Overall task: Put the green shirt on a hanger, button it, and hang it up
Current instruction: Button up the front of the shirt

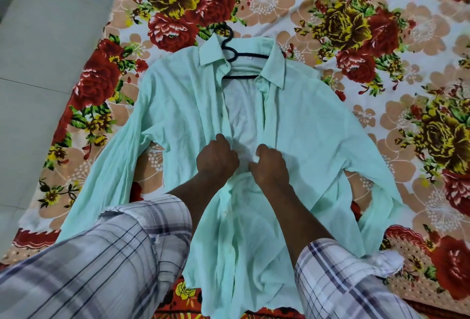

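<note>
The pale green shirt (305,125) lies face up and spread flat on a flowered bedsheet, sleeves out to both sides. A black hanger (230,49) sits inside its collar, the hook pointing away from me. From the collar down to mid-chest the front stands apart; below my hands the two edges meet. My left hand (216,158) pinches the left front edge at mid-chest. My right hand (270,163) grips the right front edge just beside it. The button under my fingers is hidden.
The flowered bedsheet (381,39) covers the bed around the shirt. A grey tiled floor (45,39) runs along the bed's left side. My checked sleeves (114,255) fill the lower part of the view.
</note>
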